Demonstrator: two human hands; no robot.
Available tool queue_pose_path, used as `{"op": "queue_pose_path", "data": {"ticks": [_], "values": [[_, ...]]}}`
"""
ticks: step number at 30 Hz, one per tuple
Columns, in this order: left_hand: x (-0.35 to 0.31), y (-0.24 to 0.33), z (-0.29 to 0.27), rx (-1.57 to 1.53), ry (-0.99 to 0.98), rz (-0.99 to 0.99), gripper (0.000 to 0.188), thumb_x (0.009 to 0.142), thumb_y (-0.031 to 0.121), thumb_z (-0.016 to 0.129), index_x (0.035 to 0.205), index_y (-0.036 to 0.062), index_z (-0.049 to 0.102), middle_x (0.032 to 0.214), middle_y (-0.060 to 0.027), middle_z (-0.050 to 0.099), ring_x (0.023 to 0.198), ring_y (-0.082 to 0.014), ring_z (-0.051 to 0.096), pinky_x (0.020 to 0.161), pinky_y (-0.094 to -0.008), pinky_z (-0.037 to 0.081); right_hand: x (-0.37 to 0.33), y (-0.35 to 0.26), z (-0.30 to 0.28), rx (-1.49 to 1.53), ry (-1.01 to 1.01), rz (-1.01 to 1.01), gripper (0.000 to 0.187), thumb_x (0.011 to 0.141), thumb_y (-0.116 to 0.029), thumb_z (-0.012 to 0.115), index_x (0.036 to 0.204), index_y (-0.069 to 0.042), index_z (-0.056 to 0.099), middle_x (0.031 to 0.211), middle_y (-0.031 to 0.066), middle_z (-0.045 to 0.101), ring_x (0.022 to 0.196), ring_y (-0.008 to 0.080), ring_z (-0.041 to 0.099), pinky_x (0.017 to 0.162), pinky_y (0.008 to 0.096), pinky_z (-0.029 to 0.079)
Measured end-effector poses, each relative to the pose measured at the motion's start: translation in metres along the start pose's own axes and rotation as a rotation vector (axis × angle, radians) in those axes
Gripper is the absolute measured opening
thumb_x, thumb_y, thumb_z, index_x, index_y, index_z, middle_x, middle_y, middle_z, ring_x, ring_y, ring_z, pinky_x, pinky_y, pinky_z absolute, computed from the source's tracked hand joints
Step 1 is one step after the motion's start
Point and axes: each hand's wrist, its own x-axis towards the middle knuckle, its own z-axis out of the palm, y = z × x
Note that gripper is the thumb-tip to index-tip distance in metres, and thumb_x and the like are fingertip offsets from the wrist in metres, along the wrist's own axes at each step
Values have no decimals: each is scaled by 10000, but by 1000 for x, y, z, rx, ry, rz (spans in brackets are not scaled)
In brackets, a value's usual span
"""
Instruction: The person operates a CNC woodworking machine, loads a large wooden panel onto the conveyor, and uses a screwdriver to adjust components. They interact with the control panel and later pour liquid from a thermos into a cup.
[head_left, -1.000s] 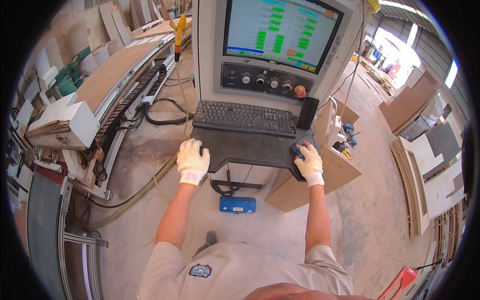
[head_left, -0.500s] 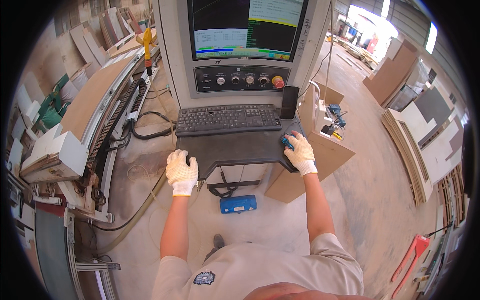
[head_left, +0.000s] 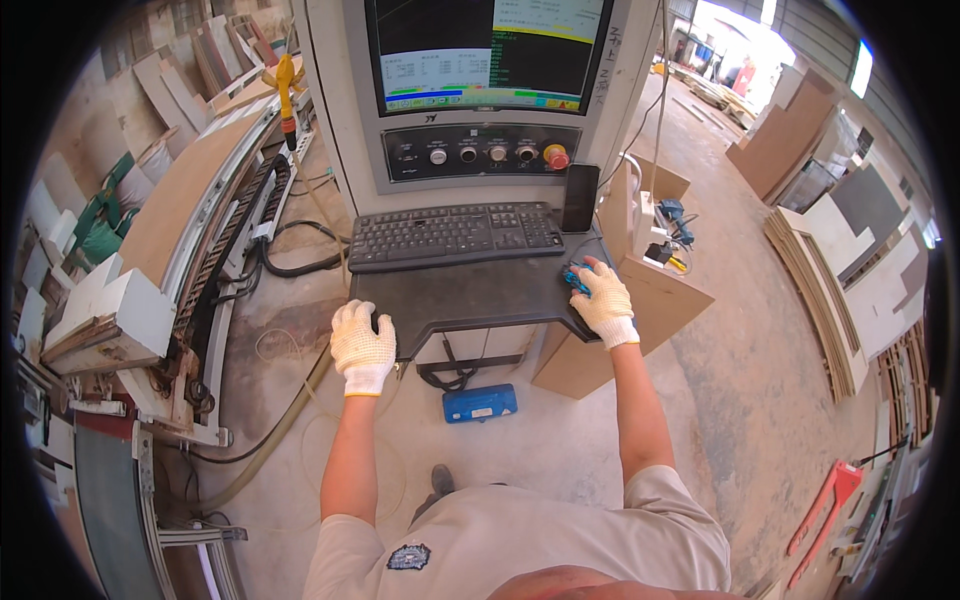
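Observation:
Both my hands wear cream knitted gloves. My left hand rests on the left front edge of a black shelf, thumb apart from the fingers and nothing held in it. At the right end of that shelf, my right hand is closed over a blue and black computer mouse, partly hidden by the glove. Behind the hands lies a black keyboard. A dark phone stands upright at its right end. Above are a control panel with a red emergency-stop button and a lit monitor.
A blue case lies on the floor under the shelf. To the left runs a machine bed with cables and a yellow handheld control. A wooden cabinet adjoins on the right. Stacked boards and a red-handled tool are farther right.
My view has shifted slightly. The right hand has moved a little to the right with the mouse. My left hand stays at the shelf's edge.

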Motion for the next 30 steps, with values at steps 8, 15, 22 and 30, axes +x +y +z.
{"op": "queue_pose_path", "data": {"ticks": [8, 15, 22, 30], "values": [[-1, 1, 0, -8, -18, -17, 300, 884, 257, 721, 1128, 91, 668, 1284, -110, 635, 1283, -358, 541, 1025, -504, 481, -1, -2, 1, -13, 8, 7, 463, 781, -211, 749, 1242, -186, 715, 1425, 117, 606, 1234, 339, 607, 1020, 460, 516], [1, 1, -2, -2, -28, -3, 309, 880, 261, 727, 1135, 99, 660, 1274, -100, 630, 1282, -357, 535, 1028, -511, 478, 1, -2, 1, 11, 8, 32, 658, 778, -230, 764, 1413, -182, 599, 1422, 116, 605, 1269, 339, 592, 1044, 463, 505], [29, -9, -15, 28, -220, -136, 338, 895, 365, 698, 1126, 119, 720, 1200, -131, 704, 1186, -363, 622, 986, -483, 520, -1, -3, -2, 58, 94, 84, 662, 800, -319, 806, 1405, -145, 603, 1433, 125, 598, 1316, 341, 570, 1074, 464, 488], [303, -125, 6, -284, 110, -185, 849, 857, 422, 750, 1530, 20, 425, 1469, -318, 534, 1356, -455, 526, 1147, -485, 413, -143, 56, 27, 440, 770, 572, 218, 986, -144, 642, 843, 18, 608, 796, 161, 602, 720, 318, 572, 671, 409, 466]]}}
